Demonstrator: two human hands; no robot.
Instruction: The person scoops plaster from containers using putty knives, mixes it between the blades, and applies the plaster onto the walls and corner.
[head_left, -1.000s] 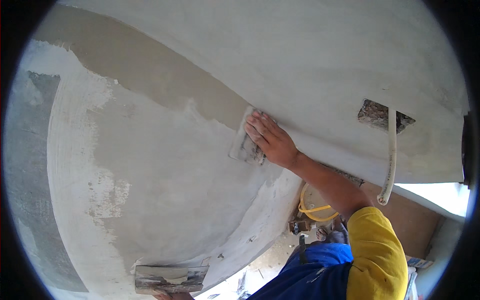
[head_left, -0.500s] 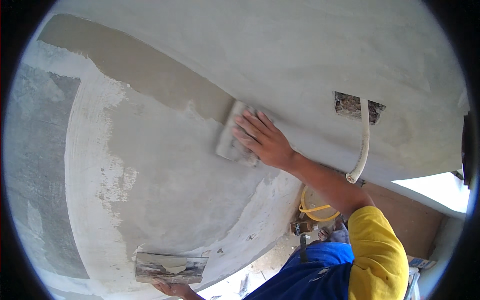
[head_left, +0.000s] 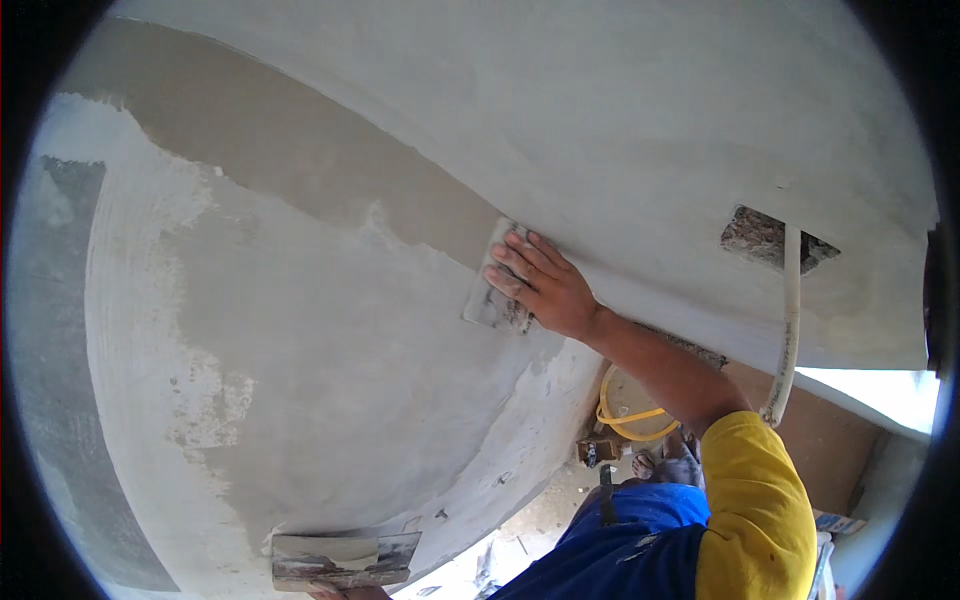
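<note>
My right hand (head_left: 548, 287) lies over a flat rectangular plastering trowel (head_left: 482, 304), its fingers spread across the back and partly curled over it. The blade rests against the plastered wall (head_left: 330, 350), by the inner corner where two wall faces meet. A darker, damp-looking band of plaster (head_left: 330, 150) runs from the trowel to the upper left. At the lower edge my left hand (head_left: 347, 593), mostly cut off, grips a second rectangular trowel (head_left: 310, 580) from below. Grey-white plaster (head_left: 340, 550) is smeared on its face.
A rectangular hole (head_left: 755, 236) opens in the right wall face, with a pale cable (head_left: 790, 330) hanging from it near my right arm. Below are a coiled yellow hose (head_left: 640, 435) and a small brown box (head_left: 598, 450). Rough, chipped plaster edges the lower wall.
My right hand and its trowel have shifted slightly right and down in the picture. The view has turned, so the wall hole and cable appear farther right. Less of my left hand shows.
</note>
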